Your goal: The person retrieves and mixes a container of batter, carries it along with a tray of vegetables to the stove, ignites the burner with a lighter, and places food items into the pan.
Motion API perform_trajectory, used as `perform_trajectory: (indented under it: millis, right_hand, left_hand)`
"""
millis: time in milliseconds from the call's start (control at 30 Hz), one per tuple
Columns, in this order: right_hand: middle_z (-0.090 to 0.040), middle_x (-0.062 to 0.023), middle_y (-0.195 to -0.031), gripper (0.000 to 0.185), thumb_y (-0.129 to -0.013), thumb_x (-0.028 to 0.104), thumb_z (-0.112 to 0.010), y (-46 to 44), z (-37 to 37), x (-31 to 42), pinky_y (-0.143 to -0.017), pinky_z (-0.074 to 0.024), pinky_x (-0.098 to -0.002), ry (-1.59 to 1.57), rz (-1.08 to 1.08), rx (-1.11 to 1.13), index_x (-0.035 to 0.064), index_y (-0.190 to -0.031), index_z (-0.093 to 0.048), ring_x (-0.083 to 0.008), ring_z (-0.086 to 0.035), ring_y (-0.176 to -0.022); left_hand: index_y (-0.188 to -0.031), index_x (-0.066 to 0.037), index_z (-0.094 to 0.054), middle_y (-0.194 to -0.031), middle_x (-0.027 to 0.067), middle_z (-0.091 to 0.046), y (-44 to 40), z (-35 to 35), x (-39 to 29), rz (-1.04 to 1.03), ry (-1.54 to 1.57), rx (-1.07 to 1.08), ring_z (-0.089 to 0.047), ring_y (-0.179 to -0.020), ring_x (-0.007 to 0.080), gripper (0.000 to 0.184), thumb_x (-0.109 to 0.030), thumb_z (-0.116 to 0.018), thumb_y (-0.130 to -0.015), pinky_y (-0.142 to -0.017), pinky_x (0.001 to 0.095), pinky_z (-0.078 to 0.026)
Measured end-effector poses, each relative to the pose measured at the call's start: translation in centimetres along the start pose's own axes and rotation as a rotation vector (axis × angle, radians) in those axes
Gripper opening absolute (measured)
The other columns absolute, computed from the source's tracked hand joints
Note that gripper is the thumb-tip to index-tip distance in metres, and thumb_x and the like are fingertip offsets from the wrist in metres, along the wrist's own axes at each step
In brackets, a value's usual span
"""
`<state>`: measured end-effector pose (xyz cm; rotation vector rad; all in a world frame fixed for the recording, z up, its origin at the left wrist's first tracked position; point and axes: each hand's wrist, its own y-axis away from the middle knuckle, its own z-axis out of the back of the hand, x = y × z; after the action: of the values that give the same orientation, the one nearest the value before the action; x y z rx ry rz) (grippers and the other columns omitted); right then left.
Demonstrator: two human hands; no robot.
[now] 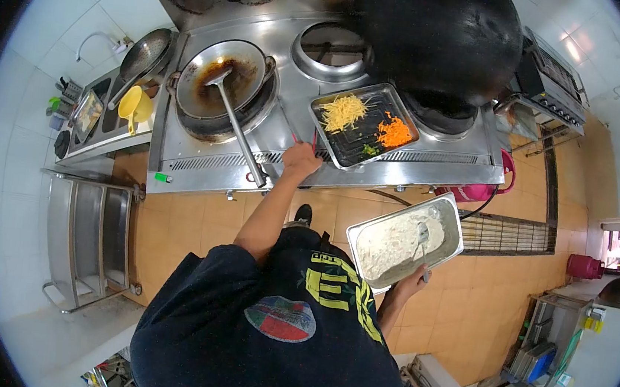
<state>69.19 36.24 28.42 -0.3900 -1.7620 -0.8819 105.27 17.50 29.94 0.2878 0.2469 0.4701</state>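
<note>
My left hand (300, 161) is closed at the front edge of the stove, with thin red sticks (314, 143), perhaps chopsticks, showing at its fingers. Just right of it, a rectangular metal tray (351, 157) holds pale yellow shreds (344, 112), orange shreds (394, 131) and a little chopped green. Low on the right, my right hand (412, 283) grips the near side of a deep steel food pan (375, 280) of white, flour-like stuff (387, 246). A metal spoon (423, 233) rests in the pan, its handle by my right fingers.
On the stove (287, 117), a wok (223, 51) with brown oily residue holds a long-handled wok spatula (238, 128). A large black wok (440, 38) stands upright behind the tray. A yellow jug (136, 104) sits left, above a steel cart (89, 239). A pink gas cylinder (474, 191) is right.
</note>
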Motion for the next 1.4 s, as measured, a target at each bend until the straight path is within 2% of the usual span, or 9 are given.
perform_trajectory:
  millis: [167, 267, 367, 667, 867, 967, 1067, 1200, 1400]
  right_hand:
    - [-0.057, -0.0078, -0.101, 0.027, -0.108, 0.031, -0.048, 0.4, -0.4, 1.3, -0.079, -0.0501, -0.0341, 0.028, -0.049, 0.054, 0.0039, -0.111, -0.049, -0.0178, -0.057, -0.092]
    - [-0.057, -0.0082, -0.103, 0.028, -0.108, 0.031, -0.047, 0.6, -0.7, 1.6, -0.079, -0.0504, -0.0338, 0.059, -0.072, 0.058, 0.0037, -0.112, -0.049, -0.0177, -0.057, -0.093]
    - [-0.058, -0.0084, -0.102, 0.028, -0.107, 0.031, -0.049, 0.6, -0.6, 1.8, -0.080, -0.0499, -0.0357, 0.052, -0.070, 0.067, 0.0029, -0.110, -0.050, -0.0186, -0.057, -0.092]
    - [-0.055, -0.0090, -0.105, 0.027, -0.108, 0.031, -0.047, 0.8, -0.9, 2.2, -0.083, -0.0492, -0.0362, 0.095, -0.030, 0.107, 0.0043, -0.114, -0.048, -0.0190, -0.056, -0.095]
    - [-0.055, -0.0097, -0.106, 0.027, -0.108, 0.030, -0.046, 1.4, -1.7, 3.2, -0.084, -0.0499, -0.0371, 0.106, -0.037, 0.088, 0.0040, -0.114, -0.047, -0.0195, -0.056, -0.096]
    - [-0.056, -0.0108, -0.110, 0.028, -0.108, 0.030, -0.046, 1.0, -1.3, 2.5, -0.085, -0.0501, -0.0373, 0.107, -0.022, 0.115, 0.0026, -0.116, -0.047, -0.0205, -0.057, -0.098]
    - [-0.056, -0.0124, -0.113, 0.032, -0.108, 0.030, -0.046, 0.0, -0.4, 1.4, -0.088, -0.0499, -0.0373, 0.119, -0.017, 0.138, 0.0005, -0.121, -0.047, -0.0221, -0.057, -0.102]
    - [-0.056, -0.0143, -0.118, 0.037, -0.108, 0.030, -0.046, 0.3, -0.8, 1.8, -0.091, -0.0495, -0.0377, 0.087, -0.038, 0.112, -0.0006, -0.128, -0.046, -0.0239, -0.057, -0.106]
    - [-0.055, -0.0156, -0.125, 0.042, -0.108, 0.032, -0.047, 1.3, -1.8, 3.5, -0.093, -0.0491, -0.0398, 0.094, -0.076, 0.157, -0.0013, -0.133, -0.043, -0.0249, -0.056, -0.109]
  left_hand:
    - [-0.107, -0.005, -0.075, -0.113, 0.0150, -0.073, 2.9, 2.3, 0.1, -0.002, -0.055, 0.189, -0.070, -0.108, 0.0305, 0.043, -0.038, -0.073, -0.078, -0.089, 0.0421, -0.058]
    - [-0.108, -0.005, -0.075, -0.118, 0.0165, -0.072, 4.1, 3.5, 0.1, 0.012, -0.063, 0.239, -0.070, -0.108, 0.0318, 0.043, -0.036, -0.072, -0.078, -0.089, 0.0421, -0.058]
    - [-0.101, -0.002, -0.074, -0.109, 0.0217, -0.072, 4.5, 2.1, 1.1, -0.023, -0.066, 0.131, -0.071, -0.102, 0.0361, 0.042, -0.035, -0.072, -0.077, -0.089, 0.0441, -0.058]
    - [-0.126, -0.004, -0.062, -0.142, 0.0249, -0.052, 5.7, 2.3, 1.6, -0.002, -0.111, 0.091, -0.070, -0.106, 0.0377, 0.052, -0.030, -0.074, -0.083, -0.085, 0.0447, -0.059]
    - [-0.129, -0.003, -0.056, -0.132, 0.0224, -0.059, 5.8, 2.5, 2.2, -0.011, -0.075, 0.079, -0.070, -0.105, 0.0395, 0.048, -0.025, -0.069, -0.087, -0.086, 0.0465, -0.058]
    - [-0.123, -0.003, -0.060, -0.119, 0.0237, -0.066, 6.8, 4.4, 1.6, -0.049, 0.025, 0.028, -0.069, -0.104, 0.0395, 0.040, -0.021, -0.066, -0.088, -0.085, 0.0476, -0.058]
    - [-0.110, -0.009, -0.069, -0.098, 0.0194, -0.073, 7.3, 5.4, 0.8, -0.074, 0.042, 0.058, -0.071, -0.092, 0.0376, 0.025, -0.021, -0.061, -0.090, -0.079, 0.0499, -0.058]
    - [-0.091, -0.009, -0.076, -0.090, 0.0176, -0.074, 8.7, 7.1, 0.1, -0.177, 0.226, 0.012, -0.072, -0.087, 0.0345, 0.014, -0.018, -0.067, -0.087, -0.079, 0.0447, -0.057]
    - [-0.078, -0.007, -0.075, -0.071, 0.0125, -0.072, 10.8, 9.0, 0.0, -0.301, 0.585, -0.052, -0.071, -0.070, 0.0291, 0.017, -0.022, -0.074, -0.085, -0.067, 0.0392, -0.055]
